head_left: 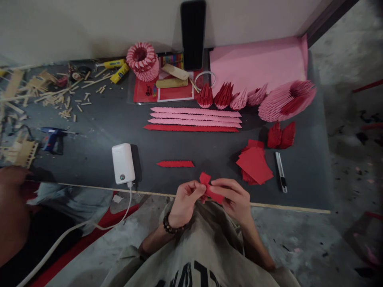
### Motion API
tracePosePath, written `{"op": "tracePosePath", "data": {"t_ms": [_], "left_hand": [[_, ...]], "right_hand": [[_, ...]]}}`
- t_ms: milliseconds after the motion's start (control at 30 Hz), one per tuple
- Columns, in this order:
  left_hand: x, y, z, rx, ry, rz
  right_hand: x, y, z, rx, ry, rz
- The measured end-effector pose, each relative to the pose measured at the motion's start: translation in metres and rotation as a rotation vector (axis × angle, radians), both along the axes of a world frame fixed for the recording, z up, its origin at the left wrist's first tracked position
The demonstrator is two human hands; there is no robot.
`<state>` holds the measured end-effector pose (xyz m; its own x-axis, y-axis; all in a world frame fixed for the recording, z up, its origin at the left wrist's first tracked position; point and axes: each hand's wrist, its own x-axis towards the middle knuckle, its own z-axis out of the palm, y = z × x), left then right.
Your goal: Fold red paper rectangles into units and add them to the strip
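Observation:
Both my hands hold a small folded red paper piece just above the table's near edge. My left hand, with a bead bracelet on the wrist, pinches its left end. My right hand grips its right side with curled fingers. A stack of red paper squares lies just right of my hands. A short red folded strip lies on the dark table in front of me.
A white power bank with cable sits left. A utility knife lies right of the red squares. Long pink and red strips, folded paper models, a pink sheet, a phone and a glue gun lie farther back. Another person's arm is at left.

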<state>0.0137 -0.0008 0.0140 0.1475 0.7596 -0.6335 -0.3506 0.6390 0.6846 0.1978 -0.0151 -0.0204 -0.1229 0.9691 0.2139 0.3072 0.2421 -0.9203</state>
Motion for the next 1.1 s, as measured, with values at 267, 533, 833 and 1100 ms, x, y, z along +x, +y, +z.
{"op": "tracePosePath", "data": {"t_ms": [267,533,833,1100], "left_hand": [[-0.002,-0.005,-0.008,0.148,0.265,-0.114],[-0.002,-0.006,-0.01,0.165,0.322,-0.119],[-0.007,-0.007,-0.011,0.191,0.317,-0.132],[-0.007,-0.004,-0.009,0.307,0.506,-0.188]], "right_hand": [[-0.002,0.011,0.012,-0.199,0.089,-0.07],[-0.019,0.006,0.008,-0.59,0.377,-0.218],[-0.03,0.005,0.01,-0.652,0.457,-0.293],[-0.043,0.006,0.011,-0.609,0.421,-0.405]]}}
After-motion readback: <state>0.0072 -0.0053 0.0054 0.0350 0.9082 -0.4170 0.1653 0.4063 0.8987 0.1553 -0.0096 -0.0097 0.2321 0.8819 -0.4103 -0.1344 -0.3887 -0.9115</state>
